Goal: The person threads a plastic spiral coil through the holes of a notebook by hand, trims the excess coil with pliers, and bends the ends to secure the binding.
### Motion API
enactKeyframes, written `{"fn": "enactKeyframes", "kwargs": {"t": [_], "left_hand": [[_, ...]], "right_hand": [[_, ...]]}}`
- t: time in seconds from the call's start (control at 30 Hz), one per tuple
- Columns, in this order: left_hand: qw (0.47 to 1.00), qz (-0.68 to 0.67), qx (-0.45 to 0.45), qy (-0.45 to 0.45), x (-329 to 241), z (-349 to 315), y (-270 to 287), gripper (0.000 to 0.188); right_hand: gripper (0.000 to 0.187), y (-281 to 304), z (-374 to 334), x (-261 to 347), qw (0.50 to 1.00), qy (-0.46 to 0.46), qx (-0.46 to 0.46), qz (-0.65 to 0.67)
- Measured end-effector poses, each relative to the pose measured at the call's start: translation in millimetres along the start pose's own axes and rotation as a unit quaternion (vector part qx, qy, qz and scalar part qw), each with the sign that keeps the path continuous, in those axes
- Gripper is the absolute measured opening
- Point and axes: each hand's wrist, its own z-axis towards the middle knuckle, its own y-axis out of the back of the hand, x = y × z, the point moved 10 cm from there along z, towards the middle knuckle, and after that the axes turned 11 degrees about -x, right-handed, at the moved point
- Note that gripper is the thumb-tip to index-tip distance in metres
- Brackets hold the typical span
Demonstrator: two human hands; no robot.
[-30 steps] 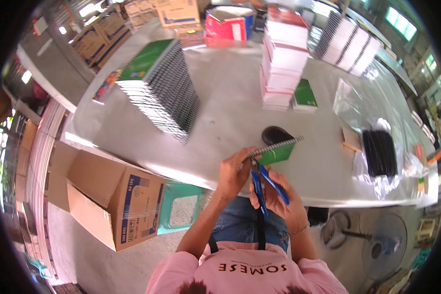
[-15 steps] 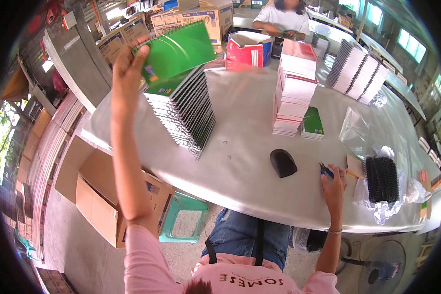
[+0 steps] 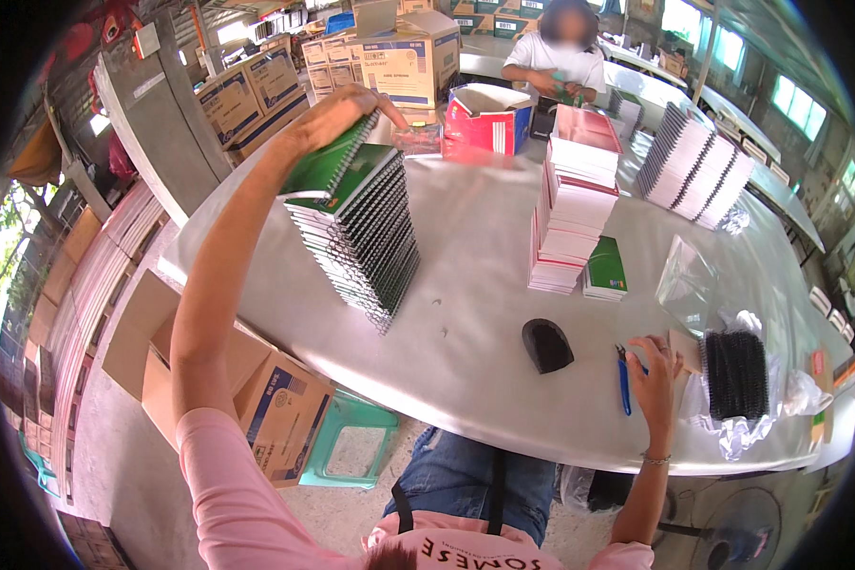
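My left hand point(image 3: 345, 116) grips a green spiral notebook point(image 3: 331, 161), holding it tilted over the top of a tall stack of spiral notebooks point(image 3: 370, 249). The stack's coiled edges face right. At the right of the table, my right hand point(image 3: 652, 380) has its fingers apart and holds nothing. Blue-handled pliers point(image 3: 624, 388) lie just left of that hand, apart from it. Beside its fingertips is a small brown card piece point(image 3: 684, 351). A bundle of black spiral coils point(image 3: 737, 376) rests on crumpled white wrapping to the right.
A tall stack of red-covered booklets point(image 3: 570, 204) stands mid-table, with a green booklet point(image 3: 606, 269) beside it. A black curved object point(image 3: 547, 346) lies nearer me. More bound notebooks point(image 3: 689, 161) stand far right. A co-worker point(image 3: 560, 71) sits across. Open cardboard box point(image 3: 275, 408) at lower left.
My left hand has brought the green notebook down and turned it over the stack's top. My right hand has let go of the pliers, which now lie on the table.
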Motion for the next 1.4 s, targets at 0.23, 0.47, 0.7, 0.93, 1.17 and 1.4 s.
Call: {"fn": "enactKeyframes", "kwargs": {"t": [0.23,0.47,0.7,0.93,1.17,1.4], "left_hand": [[0.995,-0.005,0.076,-0.069,-8,-10,-41,0.048],[0.993,-0.016,0.065,-0.097,-6,-11,-54,0.049],[0.994,-0.009,0.072,-0.085,7,-12,-53,0.042],[0.988,-0.030,-0.056,-0.140,-65,-22,-16,0.037],[0.972,-0.185,-0.001,-0.146,-167,-108,-89,0.034],[0.915,-0.392,0.073,-0.064,-189,-111,-266,0.030]], "right_hand": [[0.021,-2,22,19,0.999,0.022,-0.001,0.031],[0.023,-27,71,5,0.979,-0.030,0.007,0.201],[0.042,-91,124,-48,0.976,-0.095,-0.151,0.127],[0.056,-147,127,-101,0.972,-0.169,-0.049,0.157],[0.040,-112,116,-81,0.947,-0.191,-0.117,0.232],[0.030,-53,101,-103,0.944,-0.164,-0.251,0.137]]}}
